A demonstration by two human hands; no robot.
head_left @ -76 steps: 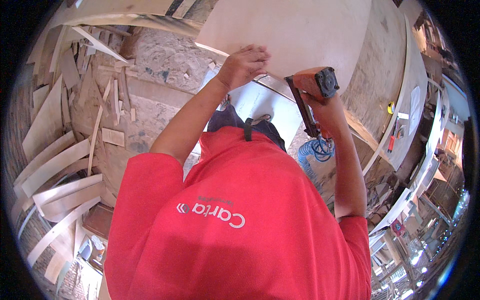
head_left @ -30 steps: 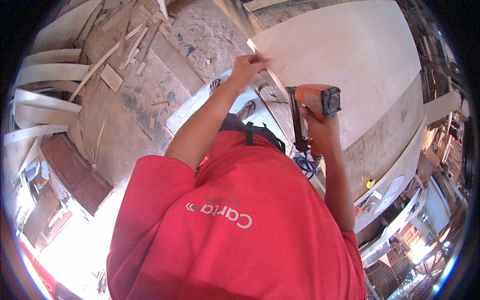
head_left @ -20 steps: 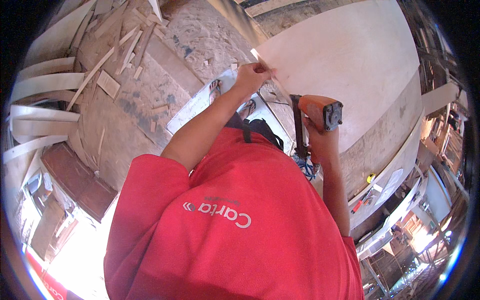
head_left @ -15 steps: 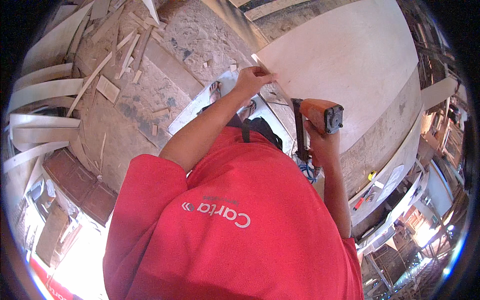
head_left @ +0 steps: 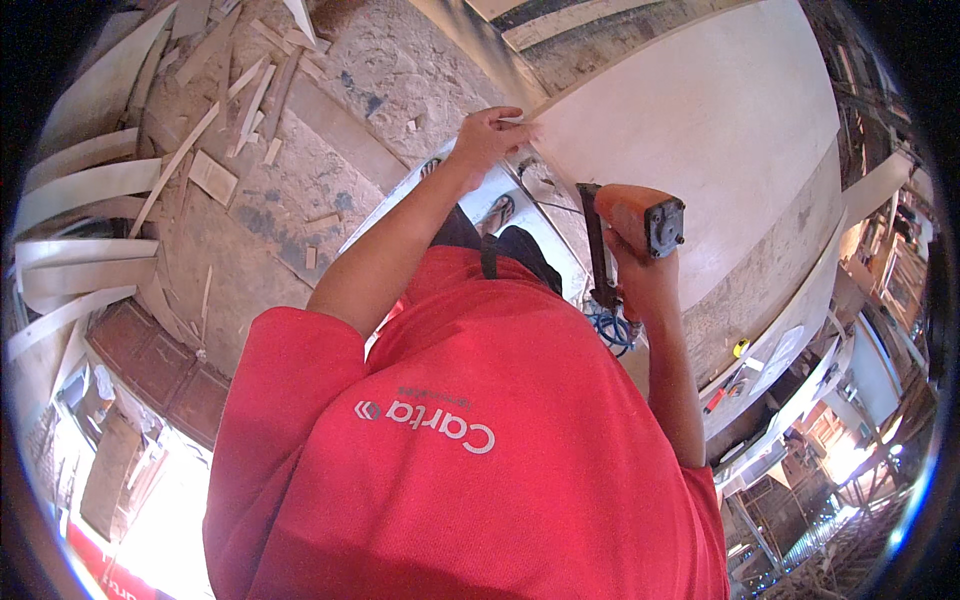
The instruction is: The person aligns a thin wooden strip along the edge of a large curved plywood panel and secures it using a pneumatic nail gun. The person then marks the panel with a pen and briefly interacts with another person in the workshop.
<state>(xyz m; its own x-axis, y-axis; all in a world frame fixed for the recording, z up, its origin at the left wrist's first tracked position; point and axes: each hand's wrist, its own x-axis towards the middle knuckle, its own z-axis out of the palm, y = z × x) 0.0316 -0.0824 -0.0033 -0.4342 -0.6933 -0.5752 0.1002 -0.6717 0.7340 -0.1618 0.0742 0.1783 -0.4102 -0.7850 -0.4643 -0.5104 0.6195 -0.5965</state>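
My right hand [head_left: 645,275] is wrapped round the handle of an orange and black nail gun [head_left: 640,215]. The tool's dark magazine and nose hang on its left side, close to the edge of a large pale wooden sheet [head_left: 700,120]. My left hand [head_left: 490,140] is at the left corner of that sheet, its fingers stretched out and apart. The fingertips are blurred against the sheet's edge, and I cannot tell whether they touch it. Nothing shows in this hand. A blue air hose [head_left: 612,330] coils below the nail gun.
Wood strips and offcuts [head_left: 214,178] litter the dusty floor on the left, beside curved pale boards [head_left: 90,195]. A white board [head_left: 500,215] lies under my feet. On the right, a yellow tape measure [head_left: 741,348] and a red-handled tool [head_left: 714,402] rest on a surface.
My left hand has shifted slightly left and up, and its fingers have spread from a closer pinch. The nail gun has moved a little left and up in my right hand.
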